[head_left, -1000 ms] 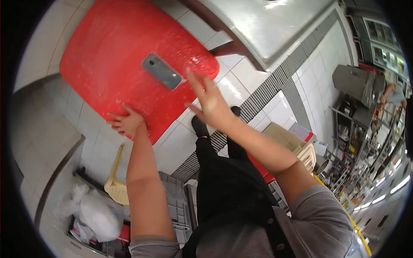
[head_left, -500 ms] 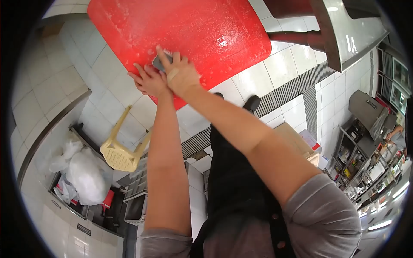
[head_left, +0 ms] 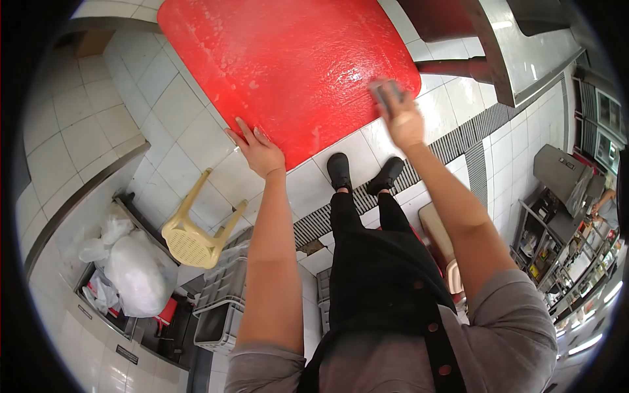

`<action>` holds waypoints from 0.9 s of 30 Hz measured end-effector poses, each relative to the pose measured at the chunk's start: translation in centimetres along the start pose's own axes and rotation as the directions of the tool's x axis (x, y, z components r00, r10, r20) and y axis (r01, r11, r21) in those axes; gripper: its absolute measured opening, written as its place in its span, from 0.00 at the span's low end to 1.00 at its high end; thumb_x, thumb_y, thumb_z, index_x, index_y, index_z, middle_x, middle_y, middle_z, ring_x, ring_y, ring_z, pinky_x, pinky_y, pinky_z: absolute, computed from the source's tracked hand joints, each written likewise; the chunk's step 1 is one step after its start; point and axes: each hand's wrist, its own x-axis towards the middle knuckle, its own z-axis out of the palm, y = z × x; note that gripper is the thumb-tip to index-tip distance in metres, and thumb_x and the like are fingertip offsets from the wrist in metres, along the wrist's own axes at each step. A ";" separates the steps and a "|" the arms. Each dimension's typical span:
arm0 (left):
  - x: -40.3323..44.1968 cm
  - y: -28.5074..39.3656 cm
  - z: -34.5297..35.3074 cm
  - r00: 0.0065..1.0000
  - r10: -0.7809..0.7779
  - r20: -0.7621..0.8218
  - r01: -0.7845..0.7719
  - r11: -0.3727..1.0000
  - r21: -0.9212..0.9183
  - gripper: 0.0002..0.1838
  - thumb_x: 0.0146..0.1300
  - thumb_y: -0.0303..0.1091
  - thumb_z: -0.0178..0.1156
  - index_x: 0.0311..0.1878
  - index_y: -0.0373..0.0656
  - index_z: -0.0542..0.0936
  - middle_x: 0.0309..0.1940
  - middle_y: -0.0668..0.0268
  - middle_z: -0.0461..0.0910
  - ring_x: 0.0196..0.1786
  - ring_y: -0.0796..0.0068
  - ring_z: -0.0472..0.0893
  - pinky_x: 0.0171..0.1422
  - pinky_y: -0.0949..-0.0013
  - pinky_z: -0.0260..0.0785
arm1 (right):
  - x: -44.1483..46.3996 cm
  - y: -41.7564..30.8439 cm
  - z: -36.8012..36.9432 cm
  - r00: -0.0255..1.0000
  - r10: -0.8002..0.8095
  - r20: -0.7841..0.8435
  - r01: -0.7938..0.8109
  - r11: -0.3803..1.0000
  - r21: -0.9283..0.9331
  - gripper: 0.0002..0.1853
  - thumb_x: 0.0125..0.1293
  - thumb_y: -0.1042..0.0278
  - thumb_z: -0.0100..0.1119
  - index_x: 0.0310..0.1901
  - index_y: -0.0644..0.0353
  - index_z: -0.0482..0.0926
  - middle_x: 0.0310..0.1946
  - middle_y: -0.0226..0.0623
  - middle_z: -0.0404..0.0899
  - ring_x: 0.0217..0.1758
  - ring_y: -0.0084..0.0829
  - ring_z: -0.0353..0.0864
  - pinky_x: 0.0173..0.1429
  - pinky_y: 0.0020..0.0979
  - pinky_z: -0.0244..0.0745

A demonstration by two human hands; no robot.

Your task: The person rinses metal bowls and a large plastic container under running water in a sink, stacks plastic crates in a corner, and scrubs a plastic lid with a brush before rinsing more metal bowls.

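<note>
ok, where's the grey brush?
Head view, right of centre, upper half: the grey brush is in the right hand, by the right-hand corner of the red surface.

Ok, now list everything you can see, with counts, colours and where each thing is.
Panel: one, red, wet, top centre
Brush: one, grey, blurred, in the right hand
Stool: one, cream, left of the left arm
Plastic bags: several, white, lower left
Crates: at least two, grey, beside the left arm
Metal counter: one, silver-grey, upper right
Floor tiles: many, white, around the panel
Grating: count unclear, dark grey, across the floor
Shelving: count unclear, metallic, right; contents too small
Other person: one, grey clothing, far right
Shoes: two, black, below the panel
Apron: one, black, lower centre
Left hand: one, bare, panel's lower-left edge
Right hand: one, bare, panel's right side
</note>
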 end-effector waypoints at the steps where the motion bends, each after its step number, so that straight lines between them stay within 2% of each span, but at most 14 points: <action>1: 0.1 -0.8 0.7 0.998 0.022 -0.061 -0.026 0.998 -0.061 0.27 0.75 0.42 0.38 0.74 0.48 0.55 0.75 0.50 0.49 0.71 0.50 0.63 0.69 0.56 0.64 | -0.2 -2.2 0.5 0.999 -0.027 0.046 0.025 0.999 0.048 0.31 0.58 0.69 0.60 0.64 0.30 0.68 0.47 0.42 0.75 0.45 0.43 0.77 0.44 0.42 0.79; 3: 0.2 -3.3 2.4 0.980 0.060 -0.190 -0.091 0.982 -0.164 0.27 0.75 0.41 0.38 0.73 0.40 0.57 0.73 0.49 0.54 0.70 0.51 0.64 0.70 0.57 0.62 | -0.4 -7.6 3.9 0.977 -0.196 0.086 0.181 0.972 0.150 0.31 0.59 0.71 0.56 0.64 0.30 0.69 0.54 0.40 0.74 0.47 0.44 0.77 0.48 0.43 0.78; 4: 0.2 -3.6 2.4 0.983 0.020 -0.182 -0.054 0.981 -0.184 0.27 0.75 0.40 0.38 0.72 0.38 0.57 0.72 0.48 0.56 0.70 0.51 0.64 0.70 0.57 0.62 | -0.4 -10.2 6.2 0.963 -0.255 0.082 0.232 0.947 0.222 0.30 0.60 0.70 0.55 0.64 0.30 0.70 0.56 0.39 0.74 0.46 0.43 0.77 0.49 0.43 0.78; 6: 0.1 -3.6 2.6 0.986 -0.053 -0.161 0.015 0.974 -0.227 0.27 0.75 0.39 0.38 0.71 0.33 0.57 0.69 0.48 0.61 0.69 0.50 0.65 0.71 0.57 0.60 | 2.5 -15.4 7.6 0.930 -0.342 -0.136 0.366 0.897 0.249 0.29 0.63 0.65 0.57 0.65 0.30 0.68 0.44 0.46 0.73 0.41 0.45 0.78 0.42 0.42 0.78; 8: -0.1 -2.5 2.0 0.986 -0.078 -0.148 0.042 0.972 -0.232 0.26 0.75 0.40 0.37 0.71 0.34 0.58 0.68 0.48 0.63 0.69 0.50 0.65 0.71 0.57 0.61 | 7.4 -19.1 8.1 0.950 -0.306 -0.060 0.310 0.905 0.290 0.27 0.65 0.63 0.54 0.66 0.31 0.66 0.46 0.47 0.72 0.45 0.45 0.78 0.43 0.43 0.78; 10: -0.4 -2.2 1.9 0.985 -0.095 -0.141 0.064 0.975 -0.212 0.26 0.75 0.39 0.38 0.70 0.34 0.59 0.67 0.48 0.64 0.68 0.50 0.66 0.70 0.57 0.61 | 11.5 -21.6 8.3 0.957 -0.289 0.030 0.276 0.938 0.210 0.27 0.66 0.61 0.52 0.68 0.32 0.65 0.49 0.49 0.71 0.47 0.44 0.77 0.45 0.42 0.77; 12: -0.1 -2.2 2.0 0.983 -0.097 -0.154 0.070 0.983 -0.171 0.26 0.75 0.38 0.38 0.70 0.34 0.59 0.66 0.48 0.65 0.67 0.51 0.67 0.70 0.58 0.62 | 10.2 -22.8 9.2 0.931 -0.361 0.049 0.344 0.917 0.203 0.27 0.67 0.61 0.50 0.68 0.31 0.64 0.50 0.49 0.70 0.50 0.45 0.76 0.47 0.42 0.77; 15: -0.4 -3.0 1.9 0.988 -0.089 -0.124 0.051 0.958 -0.284 0.26 0.75 0.39 0.40 0.70 0.34 0.59 0.67 0.48 0.65 0.67 0.52 0.68 0.69 0.59 0.63 | 4.6 -22.0 9.5 0.910 -0.408 0.071 0.382 0.892 0.240 0.26 0.68 0.62 0.48 0.68 0.30 0.64 0.55 0.48 0.69 0.53 0.46 0.75 0.51 0.41 0.77; 18: 0.1 -3.4 2.1 0.992 -0.069 -0.103 0.021 0.911 -0.411 0.27 0.74 0.40 0.41 0.71 0.34 0.58 0.67 0.49 0.65 0.67 0.54 0.69 0.69 0.60 0.64 | 0.2 -16.7 7.9 0.909 -0.400 0.119 0.365 0.900 0.240 0.26 0.66 0.64 0.51 0.65 0.30 0.67 0.59 0.43 0.69 0.56 0.44 0.75 0.55 0.39 0.77; 20: 0.2 -3.5 2.5 0.983 -0.045 -0.176 -0.011 0.953 -0.304 0.28 0.74 0.41 0.42 0.71 0.34 0.58 0.67 0.49 0.66 0.66 0.53 0.70 0.68 0.60 0.65 | 0.1 -10.1 7.5 0.912 -0.411 -0.011 0.395 0.869 0.296 0.25 0.64 0.64 0.56 0.63 0.31 0.69 0.61 0.41 0.69 0.53 0.41 0.77 0.54 0.38 0.79; 22: 0.2 -3.4 2.6 0.979 -0.044 -0.198 0.001 0.977 -0.212 0.30 0.73 0.43 0.44 0.72 0.35 0.57 0.66 0.48 0.66 0.65 0.52 0.70 0.67 0.60 0.66 | 0.7 -4.3 2.7 0.961 -0.273 0.045 0.264 0.955 0.137 0.26 0.62 0.64 0.60 0.62 0.32 0.69 0.53 0.43 0.73 0.47 0.41 0.79 0.49 0.39 0.80; 23: 0.2 -3.1 2.4 0.981 -0.059 -0.187 0.026 0.984 -0.177 0.31 0.73 0.44 0.45 0.72 0.35 0.57 0.66 0.48 0.65 0.65 0.51 0.70 0.67 0.59 0.66 | 0.5 -2.5 0.6 0.994 -0.094 0.062 0.090 0.994 0.053 0.28 0.61 0.64 0.61 0.63 0.32 0.68 0.43 0.45 0.73 0.40 0.44 0.79 0.42 0.42 0.79; 24: 0.2 -2.6 2.2 0.981 -0.074 -0.177 0.049 0.989 -0.142 0.32 0.72 0.45 0.46 0.72 0.35 0.56 0.66 0.47 0.65 0.65 0.50 0.70 0.66 0.59 0.67 | 0.4 -0.9 0.8 0.998 -0.024 -0.051 0.022 0.999 -0.035 0.29 0.62 0.63 0.61 0.64 0.31 0.67 0.36 0.44 0.71 0.37 0.46 0.78 0.39 0.43 0.77; 27: -0.1 0.3 0.0 0.979 -0.205 0.015 0.205 0.975 -0.084 0.38 0.70 0.50 0.49 0.73 0.36 0.52 0.69 0.47 0.61 0.68 0.50 0.66 0.67 0.56 0.66 | -1.9 -4.0 2.4 0.998 0.064 0.022 -0.066 0.988 0.142 0.32 0.61 0.66 0.60 0.65 0.24 0.65 0.36 0.45 0.72 0.39 0.47 0.78 0.40 0.44 0.77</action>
